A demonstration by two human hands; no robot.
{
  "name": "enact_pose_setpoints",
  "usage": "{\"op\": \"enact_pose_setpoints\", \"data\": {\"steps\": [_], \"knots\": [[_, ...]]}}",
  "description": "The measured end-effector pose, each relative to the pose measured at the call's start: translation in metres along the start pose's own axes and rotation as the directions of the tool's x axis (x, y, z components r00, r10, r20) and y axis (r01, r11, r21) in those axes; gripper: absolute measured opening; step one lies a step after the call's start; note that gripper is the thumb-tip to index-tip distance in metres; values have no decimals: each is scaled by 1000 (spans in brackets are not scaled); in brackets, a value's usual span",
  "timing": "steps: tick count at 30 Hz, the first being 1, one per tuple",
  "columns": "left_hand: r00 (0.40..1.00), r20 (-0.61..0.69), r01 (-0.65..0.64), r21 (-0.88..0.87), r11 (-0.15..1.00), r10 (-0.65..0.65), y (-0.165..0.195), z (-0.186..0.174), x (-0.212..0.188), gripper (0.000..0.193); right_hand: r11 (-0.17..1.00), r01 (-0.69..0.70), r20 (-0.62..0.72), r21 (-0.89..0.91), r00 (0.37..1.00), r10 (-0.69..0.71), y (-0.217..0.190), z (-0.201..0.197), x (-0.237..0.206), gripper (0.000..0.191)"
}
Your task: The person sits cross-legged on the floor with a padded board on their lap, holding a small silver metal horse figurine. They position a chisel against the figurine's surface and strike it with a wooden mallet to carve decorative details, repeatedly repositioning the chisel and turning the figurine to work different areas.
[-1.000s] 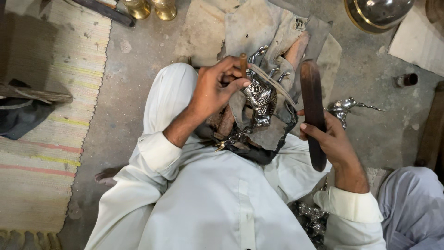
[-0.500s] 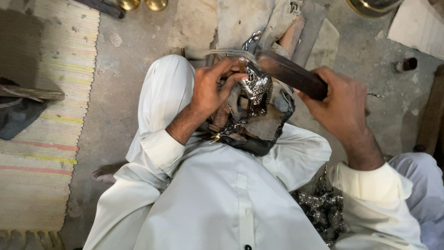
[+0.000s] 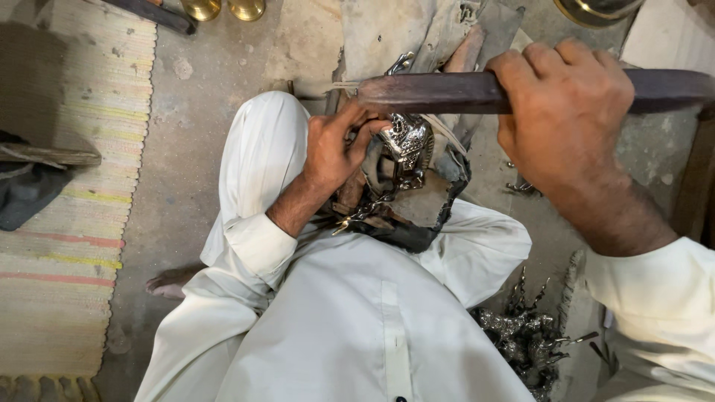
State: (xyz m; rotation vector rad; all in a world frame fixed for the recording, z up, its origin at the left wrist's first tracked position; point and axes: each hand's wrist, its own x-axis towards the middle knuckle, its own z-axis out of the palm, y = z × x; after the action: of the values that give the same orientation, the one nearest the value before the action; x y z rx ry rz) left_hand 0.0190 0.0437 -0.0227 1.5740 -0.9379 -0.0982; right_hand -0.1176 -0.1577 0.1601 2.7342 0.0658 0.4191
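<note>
**Silver ornament held in lap, dark bar raised over it**

The left hand (image 3: 335,152) grips a silver ornament (image 3: 408,141) against a dark cloth (image 3: 417,223) spread on the lap, its fingers (image 3: 356,123) curled tight around the piece's left side. The ornament sits just above the knees, over the concrete floor (image 3: 216,112). The right hand (image 3: 570,112) is wrapped firmly round a long dark bar (image 3: 439,91), held level with its tip directly above the ornament; contact cannot be confirmed. More silver pieces (image 3: 521,335) lie heaped by the right hip. A striped mat (image 3: 67,223) lies to the left, and two brass vessels (image 3: 223,9) stand at the top edge.
</note>
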Motion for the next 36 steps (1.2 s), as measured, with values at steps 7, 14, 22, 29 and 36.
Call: {"op": "enact_pose_setpoints", "data": {"steps": [7,14,22,29,36], "knots": [[999,10,45,27,999,-45,-2,1,-2,23,980,-42,28,193,999,37,13,-1,3,28],[1000,10,12,71,997,-12,-3,1,-2,30,999,38,75,-8,996,-38,11,-11,9,26],[996,34,-79,26,997,78,-1,-2,-1,30,999,23,77,-27,997,-21,19,-3,-8,24],[995,23,-91,-68,994,93,-3,-1,-3,35,981,42,88,-191,996,-26,19,-5,-10,20],[994,-72,-86,-70,994,81,-4,4,-3,32,963,59,121,-262,992,-28,20,-4,-15,21]]}}
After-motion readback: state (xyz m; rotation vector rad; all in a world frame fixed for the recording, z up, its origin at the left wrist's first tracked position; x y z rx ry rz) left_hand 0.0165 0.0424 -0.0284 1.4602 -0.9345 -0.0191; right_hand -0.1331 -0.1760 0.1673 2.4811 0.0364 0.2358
